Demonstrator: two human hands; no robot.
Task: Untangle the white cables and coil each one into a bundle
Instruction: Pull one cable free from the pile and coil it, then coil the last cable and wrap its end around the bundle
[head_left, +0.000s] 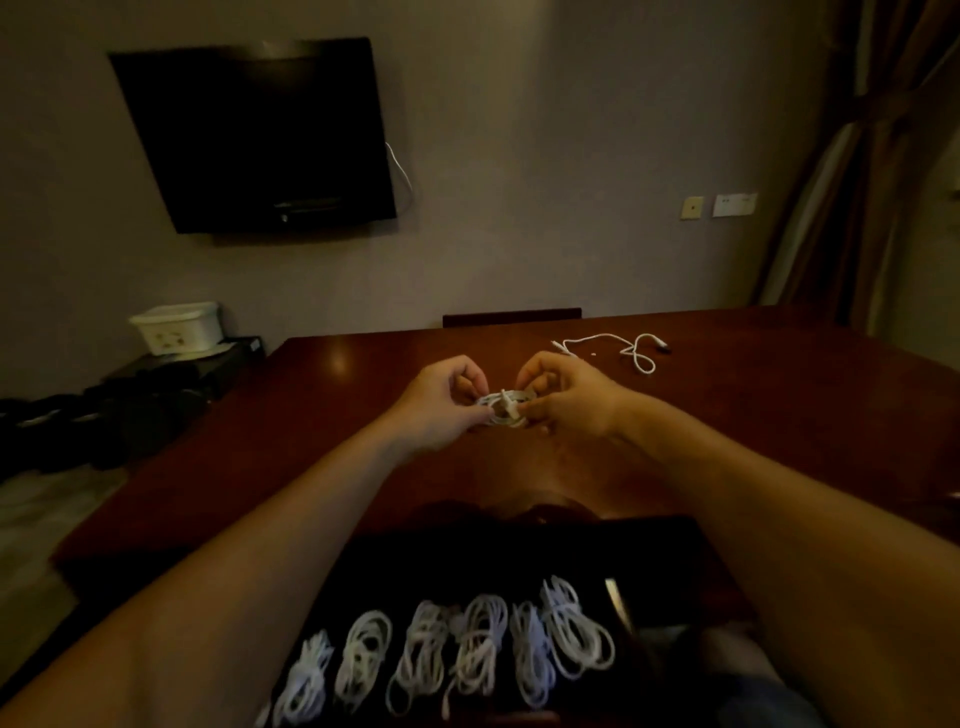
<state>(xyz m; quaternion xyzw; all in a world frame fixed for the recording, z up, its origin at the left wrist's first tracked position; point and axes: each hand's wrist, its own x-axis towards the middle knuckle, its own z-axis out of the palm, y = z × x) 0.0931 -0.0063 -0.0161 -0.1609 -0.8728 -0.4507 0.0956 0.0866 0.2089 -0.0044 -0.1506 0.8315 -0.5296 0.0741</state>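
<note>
A dark red wooden table (753, 415) fills the middle of the view, its far edge running close to a grey wall. On that wall hangs a black flat-screen television (260, 135), switched off, with a thin white wire (402, 174) trailing from its right side. A brown curtain (852, 171) hangs at the right, and 2 wall plates (719, 206) sit on the wall between it and the television. At the left, beside the table, a white plastic bin (176, 326) stands on a low black stand (228, 353).

At the table's near edge lies a black tray (519, 551), and across its near part rest 6 coiled white cable bundles (457, 649), side by side in a row and partly overlapping at the right.

Both bare forearms reach forward over the tray. The left hand (441, 410) and the right hand (566, 400) meet above the middle of the table, each with fingers curled, pinching opposite sides of a small white cable coil (503, 410) held between them. A white plug end of that cable sticks up at the coil's centre. Whether the coil touches the tabletop cannot be told.

Well beyond the right hand, near the far edge, a loose white cable (613, 347) lies uncoiled on the wood in a loop.
</note>
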